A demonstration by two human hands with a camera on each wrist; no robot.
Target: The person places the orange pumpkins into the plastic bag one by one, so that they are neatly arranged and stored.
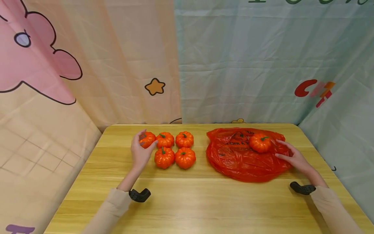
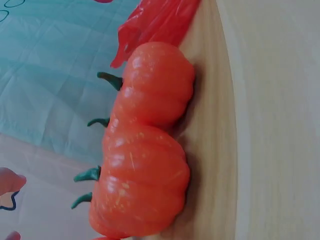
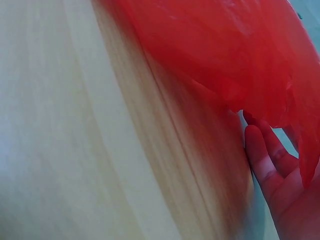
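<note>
My left hand [image 1: 141, 154] reaches to the leftmost small orange pumpkin [image 1: 149, 139], thumb and fingers spread on either side of it. Whether they touch it cannot be made out. Next to it, several more pumpkins [image 1: 184, 157] stand in two rows, green stems up; the left wrist view shows some of these pumpkins [image 2: 142, 175] from the side. On the right, a red plastic bag [image 1: 233, 162] lies spread, with one pumpkin [image 1: 260, 143] on it. At the bag's right edge is my right hand [image 1: 298, 160], thumb and forefinger apart over it. Red film hangs partly before its fingers [image 3: 257, 150].
A light wooden table [image 1: 204, 204] carries everything. Patterned cloth [image 1: 216, 78] hangs behind its back edge and along both sides. Each wrist bears a black device [image 1: 140, 195] beside a beige sleeve [image 1: 112, 208].
</note>
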